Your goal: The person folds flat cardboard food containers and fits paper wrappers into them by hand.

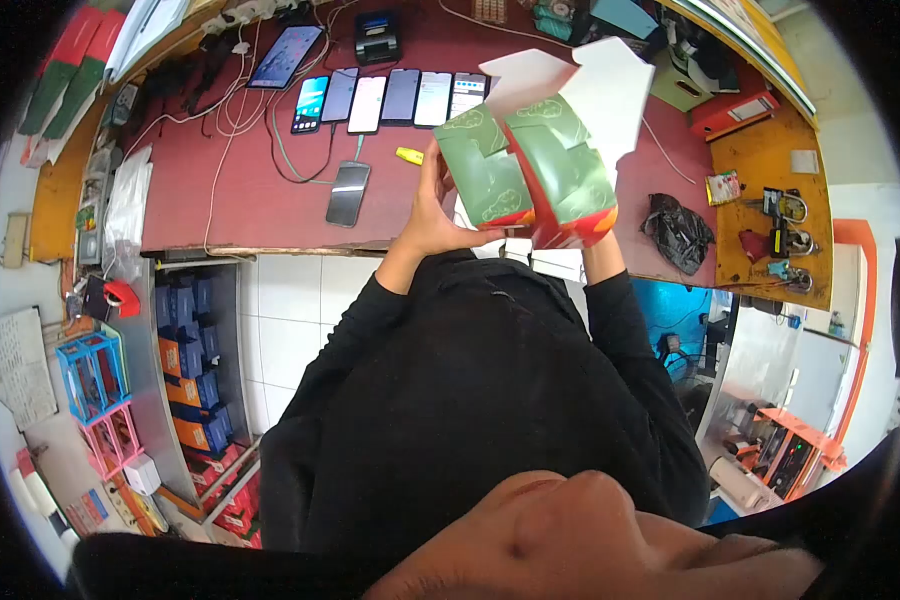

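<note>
A green and red printed cardboard box [570, 180] with white inner flaps spread open is held up over the desk's front edge. A gap or fold divides its green face into two parts; I cannot tell whether these are two cartons. My left hand [432, 218] is closed on the box's left side, thumb along the lower edge and fingers partly behind it. At the lower right, my right hand [600, 255] supports the box, its fingers mostly hidden by the carton. Closest to my left hand on the desk are a yellow marker [409, 156] and a dark smartphone [348, 194].
Several smartphones [367, 105] lie in a row on the red desk [260, 205], beside a tablet [286, 57], cables and a small black device [377, 38]. To the right are a crumpled black plastic bag [676, 233] and a red binder [735, 115]. Shelves with boxes [185, 355] stand below left.
</note>
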`<action>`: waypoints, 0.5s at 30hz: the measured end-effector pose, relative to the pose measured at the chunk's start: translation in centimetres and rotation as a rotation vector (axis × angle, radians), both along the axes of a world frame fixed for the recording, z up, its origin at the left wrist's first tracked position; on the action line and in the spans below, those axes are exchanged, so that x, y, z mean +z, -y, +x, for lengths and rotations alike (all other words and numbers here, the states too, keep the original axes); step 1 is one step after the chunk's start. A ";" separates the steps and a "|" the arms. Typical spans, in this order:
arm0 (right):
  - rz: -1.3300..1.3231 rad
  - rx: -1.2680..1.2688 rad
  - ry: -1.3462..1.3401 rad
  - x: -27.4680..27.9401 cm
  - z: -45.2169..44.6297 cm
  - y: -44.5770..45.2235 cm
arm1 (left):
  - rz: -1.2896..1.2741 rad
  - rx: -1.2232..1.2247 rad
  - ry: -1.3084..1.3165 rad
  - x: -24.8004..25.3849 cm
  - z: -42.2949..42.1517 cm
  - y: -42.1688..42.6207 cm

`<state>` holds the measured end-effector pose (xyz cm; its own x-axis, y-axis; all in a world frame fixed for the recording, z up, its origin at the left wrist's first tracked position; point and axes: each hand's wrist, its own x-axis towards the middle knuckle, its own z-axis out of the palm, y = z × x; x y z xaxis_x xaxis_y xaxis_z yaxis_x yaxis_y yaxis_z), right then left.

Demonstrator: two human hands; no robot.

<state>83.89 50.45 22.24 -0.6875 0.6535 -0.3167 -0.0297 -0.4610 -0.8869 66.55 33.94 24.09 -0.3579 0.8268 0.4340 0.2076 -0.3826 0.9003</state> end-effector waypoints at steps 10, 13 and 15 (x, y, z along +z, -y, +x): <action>0.773 -0.277 0.434 -1.3 3.3 -3.0 | -0.056 -0.288 -0.050 0.2 0.4 0.9; 0.905 -0.395 0.528 0.7 3.1 -2.0 | -0.075 -0.210 -0.088 -0.3 1.0 0.9; 0.932 -0.338 0.683 0.2 3.5 -2.2 | -0.090 -0.210 -0.045 -1.1 1.9 1.0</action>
